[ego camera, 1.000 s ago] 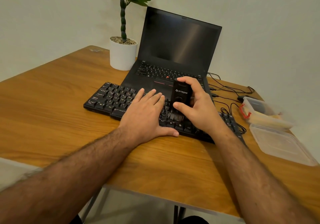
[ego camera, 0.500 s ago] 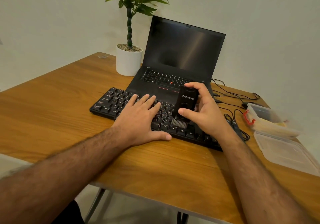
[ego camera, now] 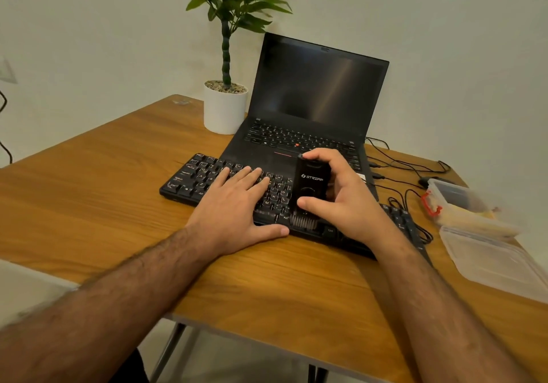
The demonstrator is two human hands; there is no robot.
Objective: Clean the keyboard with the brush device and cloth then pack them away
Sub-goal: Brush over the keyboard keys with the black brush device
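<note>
His right hand grips the brush upright, bristles on the keyboard running leftward under his flat left hand

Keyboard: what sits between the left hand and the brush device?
Head view: only a strip of bare keys of the keyboard separates the left hand, flat on it, from the brush device in the right hand.

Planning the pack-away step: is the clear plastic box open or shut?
Open. The plastic box has no cover on, and its lid lies flat on the table beside it.
</note>
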